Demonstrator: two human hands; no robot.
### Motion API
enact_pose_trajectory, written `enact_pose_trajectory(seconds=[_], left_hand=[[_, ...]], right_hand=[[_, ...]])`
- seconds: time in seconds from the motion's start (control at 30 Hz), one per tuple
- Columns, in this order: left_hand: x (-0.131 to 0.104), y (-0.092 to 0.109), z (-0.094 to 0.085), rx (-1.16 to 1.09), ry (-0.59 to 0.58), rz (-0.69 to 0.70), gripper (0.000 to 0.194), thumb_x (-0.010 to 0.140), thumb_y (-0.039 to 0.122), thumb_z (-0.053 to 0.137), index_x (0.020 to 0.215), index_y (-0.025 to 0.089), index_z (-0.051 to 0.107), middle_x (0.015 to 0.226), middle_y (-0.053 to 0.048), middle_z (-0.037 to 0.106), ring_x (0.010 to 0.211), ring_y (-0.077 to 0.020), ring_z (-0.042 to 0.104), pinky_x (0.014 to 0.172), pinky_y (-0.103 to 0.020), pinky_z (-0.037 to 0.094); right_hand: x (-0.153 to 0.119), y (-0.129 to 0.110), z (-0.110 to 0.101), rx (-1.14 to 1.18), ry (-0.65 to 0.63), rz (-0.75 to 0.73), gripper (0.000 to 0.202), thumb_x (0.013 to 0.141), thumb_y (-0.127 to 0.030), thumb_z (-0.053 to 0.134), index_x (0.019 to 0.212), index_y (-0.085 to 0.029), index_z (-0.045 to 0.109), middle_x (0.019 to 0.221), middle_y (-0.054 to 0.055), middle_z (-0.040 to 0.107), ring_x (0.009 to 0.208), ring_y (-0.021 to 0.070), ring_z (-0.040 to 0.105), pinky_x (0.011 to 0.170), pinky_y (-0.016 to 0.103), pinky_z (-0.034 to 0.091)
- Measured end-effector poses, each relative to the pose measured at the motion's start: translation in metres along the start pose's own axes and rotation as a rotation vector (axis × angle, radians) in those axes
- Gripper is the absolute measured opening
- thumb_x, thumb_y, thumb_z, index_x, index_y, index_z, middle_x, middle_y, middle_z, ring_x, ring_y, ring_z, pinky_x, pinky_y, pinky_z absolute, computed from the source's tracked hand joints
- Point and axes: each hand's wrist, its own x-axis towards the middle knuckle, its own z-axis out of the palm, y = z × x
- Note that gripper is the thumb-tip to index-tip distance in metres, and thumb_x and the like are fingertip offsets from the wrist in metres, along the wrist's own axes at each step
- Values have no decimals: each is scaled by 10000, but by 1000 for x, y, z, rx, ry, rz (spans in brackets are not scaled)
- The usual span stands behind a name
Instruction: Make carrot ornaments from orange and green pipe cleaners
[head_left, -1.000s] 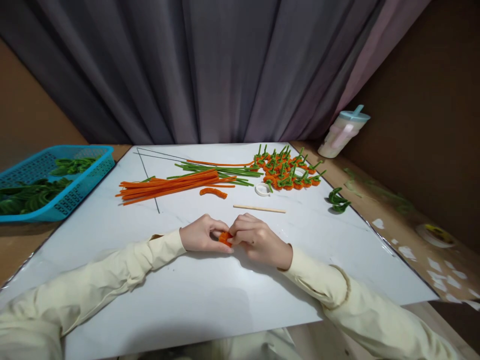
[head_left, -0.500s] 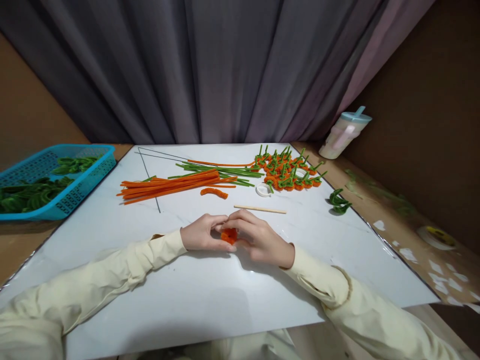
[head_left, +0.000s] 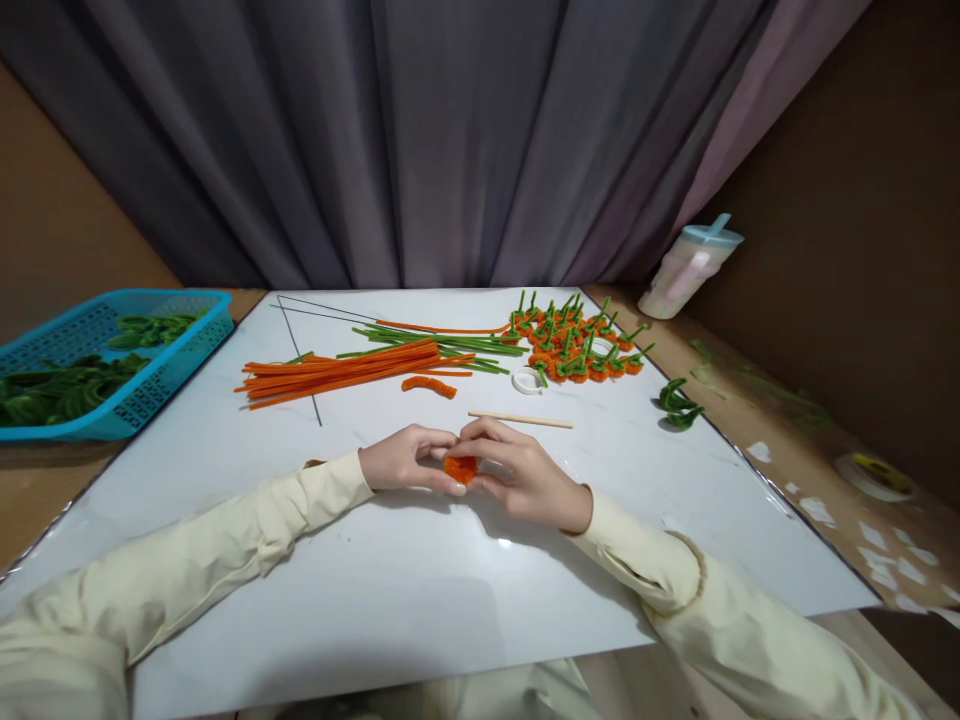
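Observation:
A small round orange fuzzy piece is held between both hands above the white board. My left hand grips it from the left, with thumb below and fingers above. From the right, my right hand pinches the same piece with thumb and fingertips. Beyond the hands lie a thin wooden stick and a short curved orange piece. Farther back are a bundle of orange stems and several green stems.
Several orange pieces with green stems stand at the back right, near a white ring. A blue basket holds green pieces at left. At right are a green curled piece, a tumbler and white scraps.
The orange piece has tilted slightly between the fingers, and its dark centre no longer shows. Both hands have shifted very slightly.

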Motion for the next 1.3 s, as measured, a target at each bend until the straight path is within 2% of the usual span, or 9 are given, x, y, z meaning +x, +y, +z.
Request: enact_pose_trajectory(seconds=[0.17, 0.37, 0.53, 0.77, 1.0, 1.17, 1.3], left_hand=[[1, 1, -3, -104, 21, -41, 357, 627, 207, 725, 951, 109, 609, 837, -34, 644, 783, -157, 605, 713, -252, 471], [0, 3, -4, -112, 65, -30, 340, 640, 227, 711, 937, 109, 595, 740, -21, 636, 705, -143, 595, 660, -246, 459], [-1, 4, -1, -129, 167, 10, 345, 682, 240, 688, 985, 124, 569, 832, -46, 662, 789, -163, 615, 700, -256, 469], [1, 0, 4, -65, 356, 94, 414, 667, 273, 711, 1038, 115, 614, 1074, -110, 649, 943, -233, 623, 825, -328, 494], [0, -2, 5, -12, 415, 75, 447, 626, 301, 746, 1024, 116, 659, 1053, -96, 673, 986, -257, 616, 891, -363, 486], [0, -1, 7, 30, 464, 72, 413, 608, 306, 754, 963, 111, 670, 1007, -87, 688, 908, -241, 646, 832, -331, 520], [0, -1, 8, 53, 459, 95, 377, 622, 307, 747, 933, 116, 656, 936, -73, 703, 857, -216, 657, 788, -298, 530]], right_hand=[[1, -2, -3, -8, 18, 0, 303, 789, -137, 588, 1081, -180, 521, 988, 83, 537, 825, 147, 532, 763, 323, 485], [1, -4, -3, -25, 110, 11, 209, 790, -129, 578, 981, -179, 509, 948, 75, 546, 807, 144, 533, 726, 306, 488], [1, -4, -2, -102, 238, -19, 100, 801, -117, 560, 871, -179, 523, 949, 83, 543, 893, 166, 543, 773, 326, 478], [1, -1, -1, -127, 286, 10, 59, 837, -140, 534, 864, -181, 567, 926, 77, 575, 884, 156, 565, 780, 318, 485], [0, -2, 3, -97, 346, 32, 81, 836, -145, 546, 851, -179, 618, 893, 72, 603, 845, 153, 584, 766, 308, 497], [1, -3, 7, -73, 426, 101, 92, 813, -169, 586, 820, -191, 674, 850, 60, 622, 787, 154, 598, 723, 301, 505], [-1, -3, 10, -31, 481, 173, 85, 777, -171, 631, 786, -200, 710, 783, 44, 628, 719, 145, 601, 655, 279, 501]])
